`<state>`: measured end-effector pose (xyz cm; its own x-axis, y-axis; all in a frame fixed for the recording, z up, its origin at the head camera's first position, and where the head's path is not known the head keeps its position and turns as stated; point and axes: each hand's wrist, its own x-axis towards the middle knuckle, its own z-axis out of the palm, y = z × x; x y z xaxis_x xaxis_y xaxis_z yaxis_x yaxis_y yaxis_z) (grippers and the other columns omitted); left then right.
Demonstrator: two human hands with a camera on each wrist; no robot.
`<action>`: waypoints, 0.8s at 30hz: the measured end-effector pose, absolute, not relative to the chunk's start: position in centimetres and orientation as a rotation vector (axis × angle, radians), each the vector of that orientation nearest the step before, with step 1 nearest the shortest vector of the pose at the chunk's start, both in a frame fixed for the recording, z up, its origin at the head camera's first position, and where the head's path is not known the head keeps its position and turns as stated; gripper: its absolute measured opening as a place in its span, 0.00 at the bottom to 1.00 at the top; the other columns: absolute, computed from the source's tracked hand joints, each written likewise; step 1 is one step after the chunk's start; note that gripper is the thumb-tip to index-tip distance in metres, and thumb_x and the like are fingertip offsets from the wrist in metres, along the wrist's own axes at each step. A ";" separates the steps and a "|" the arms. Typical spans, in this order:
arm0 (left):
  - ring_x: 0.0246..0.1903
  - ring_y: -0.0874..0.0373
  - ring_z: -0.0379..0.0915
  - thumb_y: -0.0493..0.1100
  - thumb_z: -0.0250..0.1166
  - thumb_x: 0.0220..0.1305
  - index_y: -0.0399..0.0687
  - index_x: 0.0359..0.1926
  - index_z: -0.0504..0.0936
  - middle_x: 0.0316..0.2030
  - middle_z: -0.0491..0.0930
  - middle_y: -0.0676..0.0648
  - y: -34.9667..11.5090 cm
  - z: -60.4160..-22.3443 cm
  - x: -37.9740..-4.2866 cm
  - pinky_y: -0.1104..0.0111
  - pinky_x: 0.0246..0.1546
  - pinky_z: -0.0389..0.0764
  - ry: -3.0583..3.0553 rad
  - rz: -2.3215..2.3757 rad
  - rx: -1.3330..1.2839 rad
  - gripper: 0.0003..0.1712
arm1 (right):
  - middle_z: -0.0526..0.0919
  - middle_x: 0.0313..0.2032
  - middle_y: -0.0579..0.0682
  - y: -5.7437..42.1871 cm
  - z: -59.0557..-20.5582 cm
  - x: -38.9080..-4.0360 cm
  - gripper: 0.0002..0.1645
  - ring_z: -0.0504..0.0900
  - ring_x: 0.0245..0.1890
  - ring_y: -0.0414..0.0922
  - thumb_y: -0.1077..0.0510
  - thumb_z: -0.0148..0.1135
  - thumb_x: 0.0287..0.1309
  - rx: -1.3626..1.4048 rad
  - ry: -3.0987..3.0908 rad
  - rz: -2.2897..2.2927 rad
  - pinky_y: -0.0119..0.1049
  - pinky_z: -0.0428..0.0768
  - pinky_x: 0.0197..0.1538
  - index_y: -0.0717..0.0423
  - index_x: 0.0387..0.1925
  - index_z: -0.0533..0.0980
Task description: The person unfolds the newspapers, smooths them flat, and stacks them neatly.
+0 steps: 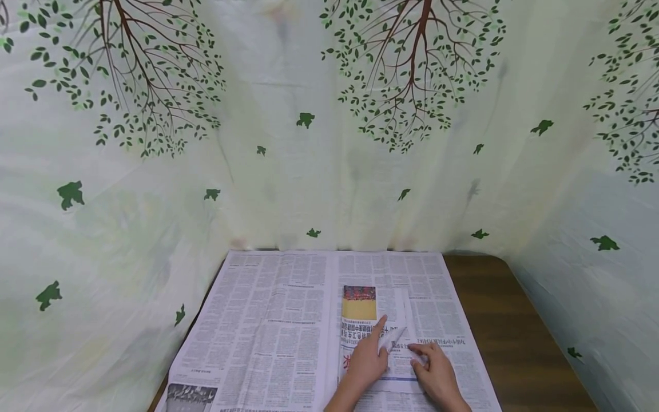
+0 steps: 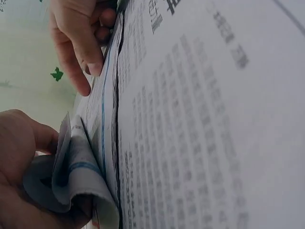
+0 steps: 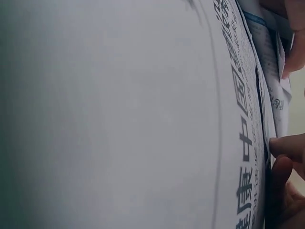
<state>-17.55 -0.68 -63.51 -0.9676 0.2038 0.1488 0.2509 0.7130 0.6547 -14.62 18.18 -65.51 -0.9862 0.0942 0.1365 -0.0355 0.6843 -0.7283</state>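
In the head view, a smaller folded newspaper (image 1: 401,366) lies on a large spread newspaper sheet (image 1: 288,343). My left hand (image 1: 365,357) pinches a curled flap (image 1: 392,339) of the smaller newspaper, its index finger stretched out along the page. The left wrist view shows that hand (image 2: 24,176) around the bent flap (image 2: 86,176), thumb on one side. My right hand (image 1: 437,375) is just to the right, fingertips touching the paper, thumb and index finger apart. In the right wrist view the right hand (image 3: 288,191) sits by the page edge, partly cut off.
The spread sheet covers most of a dark wooden table (image 1: 504,320), whose bare strip shows on the right. A cloth backdrop (image 1: 355,189) printed with trees and green leaves hangs behind the table and on both sides.
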 end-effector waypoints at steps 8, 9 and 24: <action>0.44 0.56 0.82 0.37 0.58 0.68 0.56 0.59 0.85 0.46 0.88 0.49 -1.5 -63.4 -17.8 0.61 0.48 0.82 -2.886 -1.162 -0.529 0.22 | 0.79 0.60 0.51 17.9 -65.5 -14.8 0.21 0.65 0.21 0.31 0.64 0.71 0.57 -0.014 -2.836 1.049 0.29 0.66 0.27 0.51 0.53 0.85; 0.49 0.55 0.82 0.40 0.59 0.68 0.57 0.59 0.85 0.50 0.87 0.50 -1.7 -63.4 -17.7 0.60 0.53 0.81 -2.894 -1.201 -0.516 0.21 | 0.79 0.60 0.51 17.8 -65.5 -14.8 0.22 0.66 0.22 0.32 0.63 0.71 0.57 -0.005 -2.855 1.028 0.30 0.66 0.27 0.51 0.54 0.85; 0.23 0.69 0.66 0.62 0.69 0.62 0.60 0.37 0.83 0.23 0.73 0.61 -3.6 -63.7 -17.9 0.73 0.26 0.68 -2.804 -1.550 -0.425 0.15 | 0.78 0.66 0.55 18.3 -64.4 -15.2 0.44 0.70 0.70 0.64 0.33 0.75 0.50 0.603 -2.922 0.772 0.65 0.70 0.67 0.55 0.62 0.79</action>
<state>-17.87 -3.61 -63.66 -0.9614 0.2712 0.0473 0.1844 0.5065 0.8423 -15.21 18.31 -64.38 -0.9218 -0.3554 0.1549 -0.3855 0.7982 -0.4630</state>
